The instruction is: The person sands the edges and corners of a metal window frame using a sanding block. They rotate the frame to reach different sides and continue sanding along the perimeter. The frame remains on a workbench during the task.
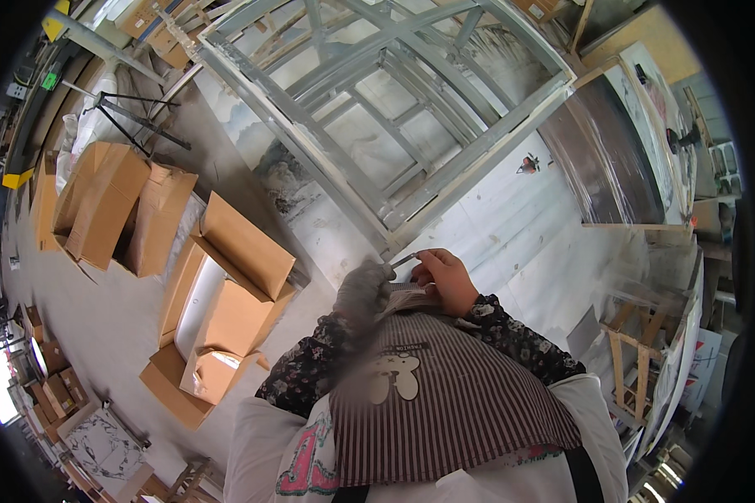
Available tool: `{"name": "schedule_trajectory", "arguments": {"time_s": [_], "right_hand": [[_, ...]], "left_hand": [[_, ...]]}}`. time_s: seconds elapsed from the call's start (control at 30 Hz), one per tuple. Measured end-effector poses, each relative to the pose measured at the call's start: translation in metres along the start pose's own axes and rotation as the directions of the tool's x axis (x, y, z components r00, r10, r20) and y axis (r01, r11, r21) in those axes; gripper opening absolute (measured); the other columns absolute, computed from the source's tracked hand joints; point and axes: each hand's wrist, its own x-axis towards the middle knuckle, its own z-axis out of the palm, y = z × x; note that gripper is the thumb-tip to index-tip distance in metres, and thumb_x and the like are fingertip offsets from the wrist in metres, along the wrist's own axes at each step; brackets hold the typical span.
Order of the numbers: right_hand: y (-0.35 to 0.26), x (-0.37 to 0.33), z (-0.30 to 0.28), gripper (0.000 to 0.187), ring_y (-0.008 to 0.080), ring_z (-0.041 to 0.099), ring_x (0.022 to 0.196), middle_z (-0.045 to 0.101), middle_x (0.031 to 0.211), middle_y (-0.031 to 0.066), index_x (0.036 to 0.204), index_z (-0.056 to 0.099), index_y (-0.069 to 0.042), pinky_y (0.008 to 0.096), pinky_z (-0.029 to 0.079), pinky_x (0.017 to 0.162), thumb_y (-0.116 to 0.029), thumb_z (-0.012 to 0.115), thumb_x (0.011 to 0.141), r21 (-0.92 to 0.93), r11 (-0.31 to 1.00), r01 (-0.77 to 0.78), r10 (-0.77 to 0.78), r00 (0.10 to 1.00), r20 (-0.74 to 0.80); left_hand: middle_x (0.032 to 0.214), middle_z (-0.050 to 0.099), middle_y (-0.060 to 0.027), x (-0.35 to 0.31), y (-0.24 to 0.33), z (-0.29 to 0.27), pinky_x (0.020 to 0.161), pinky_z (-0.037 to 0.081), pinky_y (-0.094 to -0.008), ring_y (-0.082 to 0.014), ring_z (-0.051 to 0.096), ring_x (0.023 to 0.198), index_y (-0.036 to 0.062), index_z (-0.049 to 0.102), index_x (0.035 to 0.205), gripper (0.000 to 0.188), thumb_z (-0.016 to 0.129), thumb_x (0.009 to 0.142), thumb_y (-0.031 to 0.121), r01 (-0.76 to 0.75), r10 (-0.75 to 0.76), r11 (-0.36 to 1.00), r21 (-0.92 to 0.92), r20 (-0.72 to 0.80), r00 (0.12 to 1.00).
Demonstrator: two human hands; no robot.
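Observation:
Close in front of my striped apron, my two hands meet over a thin, grey, rod-like piece, too small to name. My left hand, in a grey glove, is closed around one end of it. With bare fingers, my right hand pinches the other end. Just beyond them, the near corner of a large grey metal frame with crossing bars stands over a pale, painted-looking panel.
Open cardboard boxes stand on the grey floor at the left, with a black tripod behind them. On the right are a dark wrapped panel and a wooden frame.

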Motion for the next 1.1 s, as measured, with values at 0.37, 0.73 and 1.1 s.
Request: {"name": "schedule_trajectory", "arguments": {"time_s": [0.37,0.73,1.1], "right_hand": [[0.028,-0.001,0.003,0.024,0.0076,0.058,0.074,0.066,0.083,0.0001,0.099,0.069,-0.003,0.0236,0.046,0.061,-0.026,0.061,0.101,-0.078,0.973,0.216,-0.199,0.963,0.183],[0.034,0.003,0.007,0.023,0.0141,0.055,0.058,0.062,0.075,0.0075,0.101,0.056,-0.004,0.0268,0.043,0.052,-0.024,0.046,0.106,0.310,0.919,0.242,-0.225,0.970,-0.088],[0.058,-0.007,0.088,0.028,0.0143,0.059,0.064,0.065,0.074,0.0064,0.107,0.058,0.001,0.0281,0.049,0.063,-0.024,0.045,0.108,0.334,0.901,0.276,-0.148,0.921,-0.361]], "left_hand": [[0.074,0.060,0.0007,-0.049,0.042,0.044,0.055,0.041,-0.0239,-0.0089,0.052,0.060,0.0073,0.068,0.104,0.020,0.062,0.103,0.026,0.164,-0.195,0.969,-0.184,-0.171,0.966],[0.103,0.069,-0.0155,-0.026,0.087,-0.026,0.086,0.055,-0.0395,-0.0285,0.067,0.096,0.0004,0.067,0.115,0.020,0.060,0.098,0.009,-0.324,0.496,0.602,0.729,-0.023,0.868],[0.144,0.053,-0.0201,0.108,0.180,-0.081,0.120,0.026,-0.0553,-0.0391,0.047,0.136,0.0047,0.046,0.149,0.090,0.068,0.084,0.063,-0.680,0.120,-0.484,0.551,0.811,0.572]]}}
